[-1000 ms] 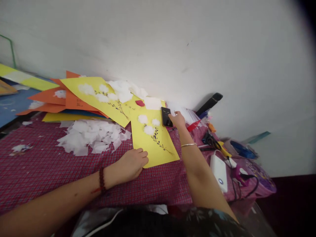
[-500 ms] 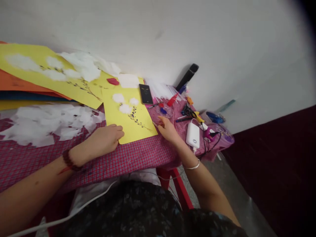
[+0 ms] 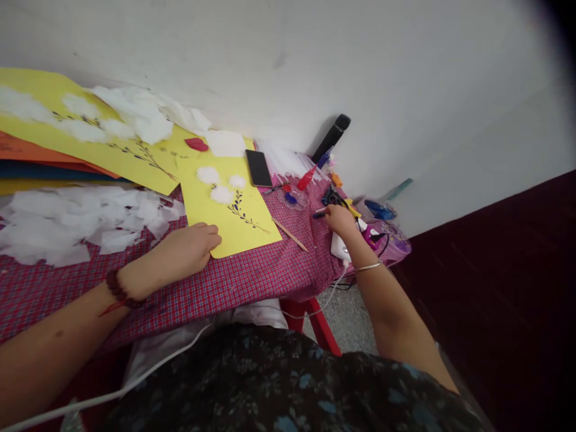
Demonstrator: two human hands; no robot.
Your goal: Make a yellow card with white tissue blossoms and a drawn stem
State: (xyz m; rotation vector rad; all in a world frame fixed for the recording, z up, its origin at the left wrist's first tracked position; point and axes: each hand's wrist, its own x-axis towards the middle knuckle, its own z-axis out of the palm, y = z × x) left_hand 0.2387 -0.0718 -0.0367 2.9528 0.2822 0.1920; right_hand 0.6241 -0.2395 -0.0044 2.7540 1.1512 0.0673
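Note:
A yellow sheet point(image 3: 202, 225) lies flat, bearing white cotton-like puffs point(image 3: 222, 194) and a dark painted leafy stem point(image 3: 243, 213). My left hand point(image 3: 192, 246) is closed at its lower left corner, fingers curled on the paper edge. To the right, my right hand point(image 3: 341, 221) reaches across the cloth, fingertips closed on a dark pen point(image 3: 318, 214); the hand covers part of it. A pale pointed wooden stick point(image 3: 291, 234) rests between the sheet and that hand.
Torn white paper pieces point(image 3: 85, 219) are heaped at left, below a larger yellow sheet point(image 3: 155, 174). A phone point(image 3: 258, 168), red tube point(image 3: 307, 178), black scissors point(image 3: 333, 195), white power bank point(image 3: 338, 246) and microphone point(image 3: 332, 137) sit toward the right, near the wall.
My right hand has left the wooden stick on the cloth beside the sheet and moved right to the pen. My left hand stays at the sheet's corner. The phone screen has gone dark.

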